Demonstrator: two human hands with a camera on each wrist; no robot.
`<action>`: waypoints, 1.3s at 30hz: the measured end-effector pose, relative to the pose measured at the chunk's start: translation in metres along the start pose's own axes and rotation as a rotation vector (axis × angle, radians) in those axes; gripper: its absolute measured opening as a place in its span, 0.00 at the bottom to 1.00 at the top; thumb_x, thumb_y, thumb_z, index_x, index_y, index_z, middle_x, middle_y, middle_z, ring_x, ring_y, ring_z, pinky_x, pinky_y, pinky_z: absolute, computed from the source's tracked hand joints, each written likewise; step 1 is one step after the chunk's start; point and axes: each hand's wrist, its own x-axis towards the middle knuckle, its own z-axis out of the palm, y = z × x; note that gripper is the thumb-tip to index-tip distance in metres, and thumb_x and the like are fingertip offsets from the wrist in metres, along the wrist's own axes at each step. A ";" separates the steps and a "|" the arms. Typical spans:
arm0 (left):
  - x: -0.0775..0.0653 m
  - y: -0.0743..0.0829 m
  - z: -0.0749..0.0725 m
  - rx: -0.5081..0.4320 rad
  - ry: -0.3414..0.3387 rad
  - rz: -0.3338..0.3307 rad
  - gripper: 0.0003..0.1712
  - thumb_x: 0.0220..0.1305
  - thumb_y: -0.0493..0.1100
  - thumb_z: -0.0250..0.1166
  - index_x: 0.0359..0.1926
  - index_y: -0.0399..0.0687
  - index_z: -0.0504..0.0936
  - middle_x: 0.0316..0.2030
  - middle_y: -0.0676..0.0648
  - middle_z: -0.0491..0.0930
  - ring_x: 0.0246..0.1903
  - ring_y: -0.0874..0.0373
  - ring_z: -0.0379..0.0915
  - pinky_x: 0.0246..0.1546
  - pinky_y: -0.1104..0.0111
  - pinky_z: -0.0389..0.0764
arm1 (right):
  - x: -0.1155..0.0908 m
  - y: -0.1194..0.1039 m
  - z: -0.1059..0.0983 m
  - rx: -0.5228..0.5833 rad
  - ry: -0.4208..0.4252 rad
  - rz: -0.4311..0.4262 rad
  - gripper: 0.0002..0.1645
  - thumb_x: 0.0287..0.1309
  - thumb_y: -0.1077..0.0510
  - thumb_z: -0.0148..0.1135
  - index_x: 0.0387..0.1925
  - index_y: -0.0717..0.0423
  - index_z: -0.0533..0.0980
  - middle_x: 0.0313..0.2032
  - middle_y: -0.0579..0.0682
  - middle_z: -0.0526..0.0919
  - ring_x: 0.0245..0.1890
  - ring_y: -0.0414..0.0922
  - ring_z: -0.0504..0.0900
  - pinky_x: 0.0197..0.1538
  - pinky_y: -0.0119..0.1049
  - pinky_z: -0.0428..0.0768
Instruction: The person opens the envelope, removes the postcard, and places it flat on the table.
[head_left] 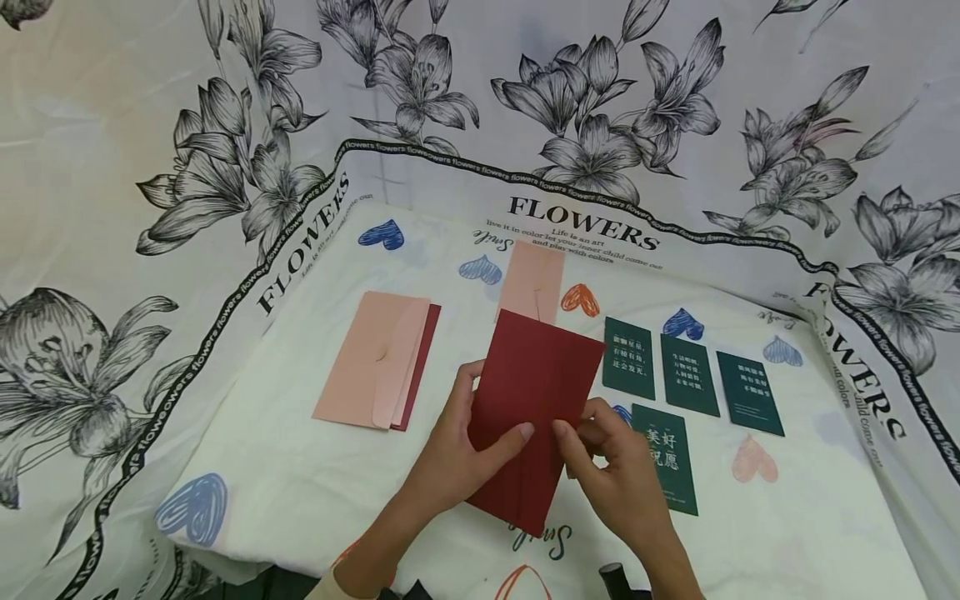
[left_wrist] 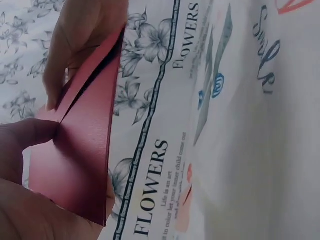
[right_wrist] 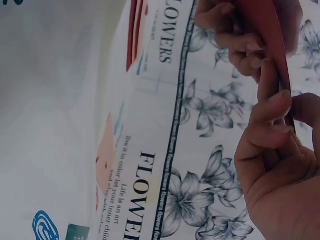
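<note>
A dark red envelope (head_left: 536,367) is held up between both hands, tilted, above the white cloth. My left hand (head_left: 461,458) grips its left side, thumb across the front and the other fingers behind. With thumb and fingers, my right hand (head_left: 618,471) pinches the right edge. In the left wrist view a dark slit gapes along the flap of the red envelope (left_wrist: 87,155), beside the left thumb. The right wrist view shows the envelope (right_wrist: 272,40) nearly edge-on, with fingers of both hands behind it.
Left lies a pink envelope (head_left: 363,354) over a red one (head_left: 417,367). Another pink envelope (head_left: 532,275) lies behind the held one. Several green cards with white writing (head_left: 690,379) lie right, one (head_left: 678,487) partly behind the right hand. A dark cylindrical object (head_left: 615,579) shows at the front edge.
</note>
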 end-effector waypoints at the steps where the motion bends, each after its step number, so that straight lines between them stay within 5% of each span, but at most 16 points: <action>1: 0.000 0.001 -0.003 0.007 -0.001 -0.003 0.43 0.68 0.47 0.73 0.75 0.75 0.58 0.60 0.52 0.78 0.58 0.50 0.79 0.49 0.56 0.87 | 0.000 0.000 0.000 0.003 -0.018 0.005 0.09 0.75 0.60 0.64 0.51 0.46 0.78 0.29 0.34 0.88 0.22 0.38 0.80 0.29 0.36 0.83; 7: 0.005 0.010 -0.034 0.117 0.056 0.003 0.44 0.68 0.49 0.74 0.75 0.77 0.58 0.59 0.52 0.77 0.58 0.50 0.79 0.45 0.57 0.88 | 0.000 0.006 -0.003 0.026 -0.103 -0.001 0.16 0.76 0.59 0.62 0.60 0.43 0.75 0.32 0.35 0.88 0.24 0.38 0.80 0.29 0.34 0.81; 13: 0.015 0.015 -0.108 0.358 0.182 -0.066 0.44 0.70 0.55 0.72 0.77 0.75 0.54 0.59 0.48 0.78 0.52 0.46 0.84 0.43 0.51 0.87 | -0.001 0.013 -0.009 0.067 -0.073 0.029 0.16 0.77 0.61 0.61 0.60 0.45 0.76 0.34 0.39 0.89 0.24 0.42 0.79 0.26 0.34 0.78; 17: 0.022 0.008 -0.155 0.594 0.239 -0.148 0.47 0.72 0.58 0.68 0.81 0.64 0.49 0.58 0.38 0.81 0.49 0.41 0.84 0.45 0.46 0.84 | -0.001 0.016 -0.012 0.043 -0.048 0.095 0.13 0.77 0.57 0.62 0.58 0.43 0.77 0.32 0.36 0.89 0.23 0.42 0.80 0.27 0.35 0.79; 20: 0.029 0.000 -0.177 0.737 0.241 -0.212 0.50 0.73 0.58 0.66 0.82 0.55 0.46 0.54 0.32 0.82 0.46 0.37 0.84 0.42 0.46 0.82 | -0.001 0.017 -0.012 0.029 -0.051 0.123 0.11 0.78 0.55 0.62 0.57 0.42 0.78 0.32 0.36 0.88 0.24 0.43 0.80 0.27 0.35 0.79; 24: 0.037 -0.010 -0.188 0.865 0.226 -0.268 0.51 0.72 0.57 0.67 0.81 0.46 0.46 0.48 0.30 0.83 0.38 0.38 0.84 0.32 0.52 0.82 | -0.002 0.018 -0.011 0.031 -0.054 0.140 0.10 0.78 0.53 0.62 0.56 0.43 0.78 0.31 0.36 0.88 0.24 0.42 0.80 0.27 0.35 0.80; 29: 0.040 -0.017 -0.185 1.093 0.238 -0.319 0.50 0.71 0.59 0.66 0.73 0.27 0.54 0.44 0.28 0.80 0.28 0.40 0.81 0.24 0.53 0.80 | -0.002 0.018 -0.010 0.019 -0.052 0.155 0.10 0.78 0.52 0.62 0.56 0.42 0.78 0.30 0.35 0.88 0.24 0.42 0.80 0.27 0.35 0.80; 33: 0.038 -0.016 -0.182 1.201 0.258 -0.339 0.49 0.69 0.62 0.67 0.64 0.19 0.61 0.50 0.26 0.69 0.34 0.37 0.80 0.31 0.46 0.82 | -0.003 0.019 -0.011 -0.007 -0.061 0.168 0.09 0.78 0.51 0.62 0.55 0.40 0.78 0.30 0.34 0.88 0.24 0.41 0.80 0.27 0.35 0.80; 39: 0.037 -0.023 -0.179 1.278 0.285 -0.328 0.49 0.68 0.63 0.68 0.62 0.19 0.66 0.52 0.26 0.62 0.39 0.37 0.77 0.29 0.45 0.82 | -0.001 0.024 -0.014 -0.045 -0.073 0.152 0.09 0.78 0.51 0.62 0.54 0.37 0.78 0.30 0.33 0.88 0.23 0.43 0.80 0.27 0.34 0.80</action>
